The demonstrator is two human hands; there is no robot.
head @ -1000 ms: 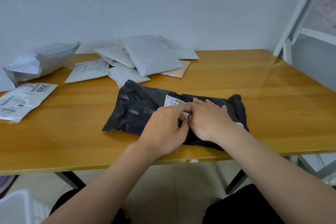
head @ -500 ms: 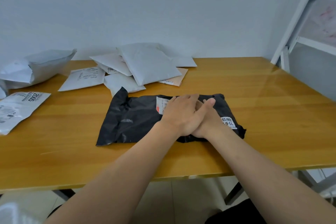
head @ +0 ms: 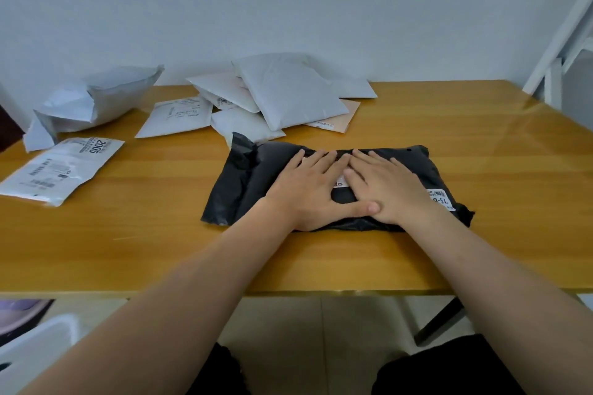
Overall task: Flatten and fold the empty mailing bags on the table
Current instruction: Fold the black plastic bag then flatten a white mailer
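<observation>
Left hand (head: 309, 191) and right hand (head: 390, 191) press flat, fingers straight, side by side on black mailing bag (head: 247, 183).

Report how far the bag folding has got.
Done: nothing looks finished. In hand: the black bag is folded over once, and the left hand and right hand press flat on it. Left: the white bags, the crumpled grey bag and the labelled bag lie loose.

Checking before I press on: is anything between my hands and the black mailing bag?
Nothing visible. The left hand and right hand lie flat, fingers straight, directly on the black mailing bag; only its own labels sit beneath them.
</observation>
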